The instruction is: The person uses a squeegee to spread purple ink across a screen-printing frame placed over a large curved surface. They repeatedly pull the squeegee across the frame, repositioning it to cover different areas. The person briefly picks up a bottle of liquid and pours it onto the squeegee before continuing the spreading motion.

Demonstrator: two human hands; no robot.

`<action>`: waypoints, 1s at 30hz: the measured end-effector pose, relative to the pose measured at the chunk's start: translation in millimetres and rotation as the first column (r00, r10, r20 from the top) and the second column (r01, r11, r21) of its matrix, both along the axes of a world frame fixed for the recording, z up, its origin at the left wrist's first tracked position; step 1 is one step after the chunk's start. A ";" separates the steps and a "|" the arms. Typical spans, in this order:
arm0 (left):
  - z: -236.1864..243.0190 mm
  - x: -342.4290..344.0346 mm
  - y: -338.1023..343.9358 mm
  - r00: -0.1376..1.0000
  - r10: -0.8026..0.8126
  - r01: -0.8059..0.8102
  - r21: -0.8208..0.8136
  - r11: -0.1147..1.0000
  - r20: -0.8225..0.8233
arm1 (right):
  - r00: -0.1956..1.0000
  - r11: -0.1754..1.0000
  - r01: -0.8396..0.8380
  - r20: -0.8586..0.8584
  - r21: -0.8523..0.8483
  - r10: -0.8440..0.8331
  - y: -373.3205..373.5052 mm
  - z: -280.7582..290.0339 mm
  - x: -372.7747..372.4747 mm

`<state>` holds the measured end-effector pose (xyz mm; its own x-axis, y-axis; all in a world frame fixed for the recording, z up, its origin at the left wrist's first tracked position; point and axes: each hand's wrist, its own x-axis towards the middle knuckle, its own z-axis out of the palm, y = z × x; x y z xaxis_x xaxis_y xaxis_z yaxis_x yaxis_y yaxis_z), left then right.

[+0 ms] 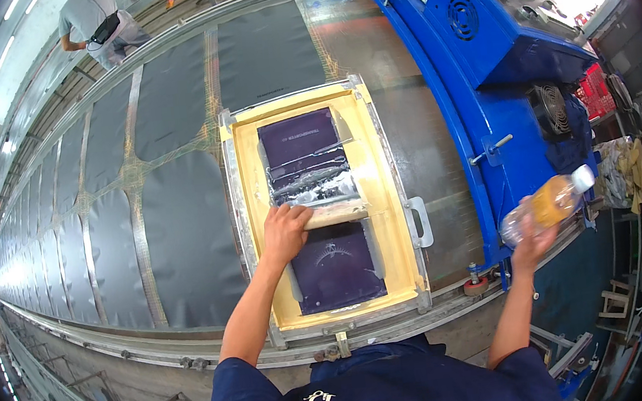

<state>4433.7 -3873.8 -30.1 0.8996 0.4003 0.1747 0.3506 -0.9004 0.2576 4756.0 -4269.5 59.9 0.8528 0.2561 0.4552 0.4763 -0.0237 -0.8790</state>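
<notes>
My left hand [285, 234] is closed round the left end of a squeegee [336, 214], which lies across the middle of a screen-printing frame [378, 186] with a yellow border. White and dark wet ink [325, 183] is pooled on the mesh just beyond the squeegee blade. Two dark purple print areas show on the screen, one past the squeegee and one on the near side. Out to the right, my right hand [531, 245] grips a clear plastic bottle [550, 203] with a white cap and an orange-yellow band. The bottle is tilted, cap end up and to the right.
A long printing table [182, 223] carries rows of dark grey sheets to the left. A blue machine [477, 51] with a fan and control knobs stands at the right. Metal rails [134, 353] run along the near edge. Another person [96, 28] stands beyond the far edge.
</notes>
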 end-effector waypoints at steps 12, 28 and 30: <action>5.4 19.7 35.2 0.998 0.056 -0.057 0.018 0.998 0.015 | 0.862 0.864 0.485 0.236 -0.132 -0.448 -19.9 -21.7 140.7; -4.2 37.7 55.3 0.992 0.064 -0.067 0.023 0.998 0.106 | 0.955 0.960 0.274 -0.133 0.052 -0.266 -28.9 -26.3 122.7; -1.8 28.7 50.0 0.998 0.027 -0.029 -0.054 0.998 -0.051 | 0.944 0.950 0.307 -0.146 0.062 -0.296 -31.4 -26.8 114.7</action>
